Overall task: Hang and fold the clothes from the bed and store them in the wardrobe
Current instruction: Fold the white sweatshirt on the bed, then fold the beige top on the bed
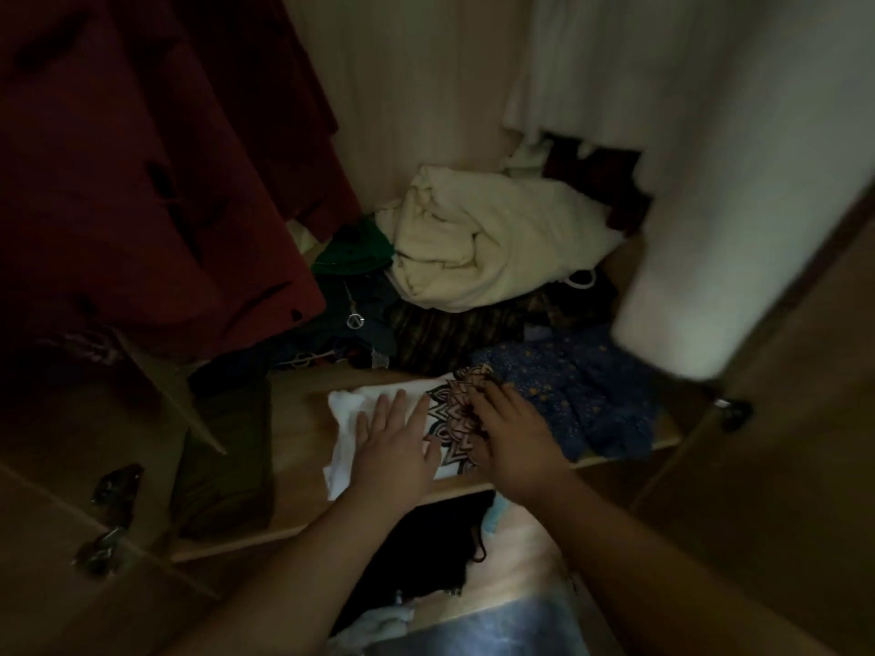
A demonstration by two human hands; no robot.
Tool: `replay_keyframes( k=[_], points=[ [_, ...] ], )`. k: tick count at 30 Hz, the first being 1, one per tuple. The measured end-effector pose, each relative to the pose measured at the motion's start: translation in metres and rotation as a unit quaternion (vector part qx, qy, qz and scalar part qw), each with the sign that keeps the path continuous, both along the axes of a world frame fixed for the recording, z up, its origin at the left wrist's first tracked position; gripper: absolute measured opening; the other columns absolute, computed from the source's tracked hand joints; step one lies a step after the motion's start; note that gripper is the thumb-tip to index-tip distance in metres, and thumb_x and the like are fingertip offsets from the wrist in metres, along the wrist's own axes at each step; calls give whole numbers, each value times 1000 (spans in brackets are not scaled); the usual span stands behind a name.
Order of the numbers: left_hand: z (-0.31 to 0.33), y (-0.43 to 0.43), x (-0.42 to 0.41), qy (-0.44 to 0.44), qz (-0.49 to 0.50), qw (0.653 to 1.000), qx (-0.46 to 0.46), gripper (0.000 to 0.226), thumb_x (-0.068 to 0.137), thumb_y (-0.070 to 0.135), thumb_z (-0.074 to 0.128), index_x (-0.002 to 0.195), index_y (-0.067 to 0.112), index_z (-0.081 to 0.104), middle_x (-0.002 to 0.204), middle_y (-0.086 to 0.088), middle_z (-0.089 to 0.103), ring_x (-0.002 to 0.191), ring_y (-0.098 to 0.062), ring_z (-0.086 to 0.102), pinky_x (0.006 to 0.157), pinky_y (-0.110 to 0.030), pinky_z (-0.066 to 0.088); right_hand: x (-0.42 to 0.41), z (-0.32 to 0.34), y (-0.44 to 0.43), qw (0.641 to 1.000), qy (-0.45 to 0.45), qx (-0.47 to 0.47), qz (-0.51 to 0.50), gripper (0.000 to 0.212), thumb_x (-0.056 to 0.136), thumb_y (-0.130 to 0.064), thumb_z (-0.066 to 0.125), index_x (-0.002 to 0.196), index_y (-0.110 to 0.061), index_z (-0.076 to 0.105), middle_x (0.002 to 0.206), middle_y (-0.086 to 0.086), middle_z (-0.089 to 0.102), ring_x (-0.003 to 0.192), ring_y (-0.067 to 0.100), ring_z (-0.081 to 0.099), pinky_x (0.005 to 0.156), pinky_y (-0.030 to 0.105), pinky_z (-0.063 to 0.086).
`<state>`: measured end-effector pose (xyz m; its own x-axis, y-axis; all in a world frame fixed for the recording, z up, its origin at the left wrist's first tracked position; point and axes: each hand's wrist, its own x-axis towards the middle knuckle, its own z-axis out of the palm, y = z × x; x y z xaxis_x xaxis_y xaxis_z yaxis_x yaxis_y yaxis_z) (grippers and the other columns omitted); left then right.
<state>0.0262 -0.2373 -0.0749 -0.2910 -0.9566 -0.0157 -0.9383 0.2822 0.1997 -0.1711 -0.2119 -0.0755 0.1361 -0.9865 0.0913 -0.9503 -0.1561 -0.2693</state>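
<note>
At the front edge of the wardrobe shelf, a folded white shirt with a dark geometric print lies flat, between an olive folded garment near the left front corner and a blue dotted garment toward the right. Left hand is spread open, palm pressing down on the white part, gripping nothing. Right hand also rests flat on the print side, fingers loosely curved, not clenched. Risk: the shirt's near side sits right at the shelf lip, so letting go carelessly could tip it onto the lower shelf, and pushing it back could rumple the fold against the loose pile behind. Long axis runs left-right along the front edge, printed end pointing right.
</note>
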Motion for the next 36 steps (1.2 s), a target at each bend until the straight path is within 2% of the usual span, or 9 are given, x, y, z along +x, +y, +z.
replay_keyframes(
  k=[4,7,12,16,19,22,26,30,36],
  points=[
    [11,70,-38,30,-68,997,2,71,90,56,18,156,31,12,165,-3,8,151,-25,4,122,-47,6,-33,12,104,995,12,-21,-93,62,93,-44,38,150,-20,34,156,7,35,147,28,25,118,43,28],
    [6,145,-85,4,-156,988,15,77,84,58,13,155,28,19,164,-5,14,150,-27,13,121,-47,13,-64,6,203,981,15,-29,-191,62,90,-44,40,146,-17,41,149,8,44,141,29,36,114,42,35],
    [-20,305,-169,-25,-350,934,67,67,96,51,31,156,28,11,165,-4,9,151,-24,7,121,-44,8,-98,-15,406,940,18,-6,-341,59,86,-41,41,140,-17,49,145,6,49,138,28,42,110,42,41],
    [-26,448,-228,-34,-484,872,69,80,82,58,10,153,24,23,162,-7,19,148,-29,17,120,-44,18,-113,-29,584,868,18,1,-496,61,81,-37,50,137,-11,54,140,13,54,132,34,49,110,43,40],
    [-21,554,-262,-5,-572,818,62,83,79,58,9,153,24,27,162,-9,23,148,-28,22,120,-42,20,-106,-20,704,801,29,-12,-598,59,79,-33,60,134,-11,56,136,13,58,127,35,53,104,44,44],
    [-11,642,-288,7,-640,765,69,78,84,57,14,155,25,20,163,-7,17,150,-25,15,121,-39,15,-97,-9,800,733,28,-14,-679,58,78,-33,61,132,-10,58,133,13,60,125,35,56,101,44,47],
    [-4,729,-313,30,-704,706,64,80,84,59,13,154,23,24,162,-7,22,149,-26,20,119,-37,18,-90,-4,888,661,22,-21,-749,60,83,-33,59,138,-10,50,138,13,55,130,34,49,105,44,43],
    [-5,778,-341,36,-740,668,71,67,94,51,34,153,20,28,160,-10,26,147,-29,24,119,-40,21,-99,-8,938,620,-6,-24,-784,61,94,-38,48,150,-17,35,155,5,37,145,28,29,115,42,28],
    [-24,808,-409,59,-742,663,76,78,85,56,24,145,10,44,147,-20,45,134,-38,43,108,-46,37,-155,-18,981,600,-39,-22,-799,61,97,-39,46,153,-19,29,159,4,29,148,25,20,118,41,25]
  ],
)
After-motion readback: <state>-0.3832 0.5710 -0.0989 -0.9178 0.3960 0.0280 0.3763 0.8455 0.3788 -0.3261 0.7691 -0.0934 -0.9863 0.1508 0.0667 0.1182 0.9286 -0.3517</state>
